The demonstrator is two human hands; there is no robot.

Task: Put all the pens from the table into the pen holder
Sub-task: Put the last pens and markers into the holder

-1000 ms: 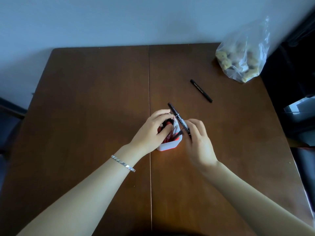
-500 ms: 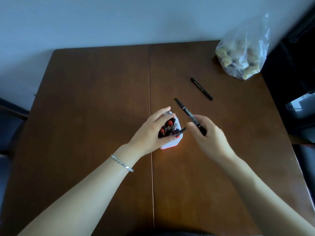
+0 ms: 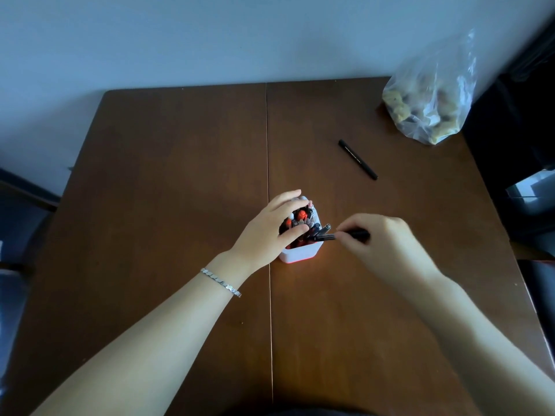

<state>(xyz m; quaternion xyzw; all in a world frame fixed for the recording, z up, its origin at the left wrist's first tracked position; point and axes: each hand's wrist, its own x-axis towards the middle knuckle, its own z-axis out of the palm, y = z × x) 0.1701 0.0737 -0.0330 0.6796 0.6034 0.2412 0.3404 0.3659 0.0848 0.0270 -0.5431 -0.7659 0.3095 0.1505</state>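
Note:
A white pen holder [image 3: 301,254] with a red base stands near the middle of the brown table [image 3: 180,181], packed with several black and red pens. My left hand [image 3: 271,232] wraps around its left side and top. My right hand [image 3: 381,244] holds a black pen [image 3: 342,235] almost level, its left tip at the holder's right rim among the other pens. Another black pen [image 3: 358,159] lies loose on the table, far right of the holder.
A clear plastic bag [image 3: 429,97] with lumpy contents sits at the table's far right corner. A seam runs down the table's middle. Dark furniture stands beyond the right edge and a dark chair at the left.
My right hand has swung the black pen from pointing up and away to lying nearly level, with its tip now at the holder's rim. My left hand stays on the holder.

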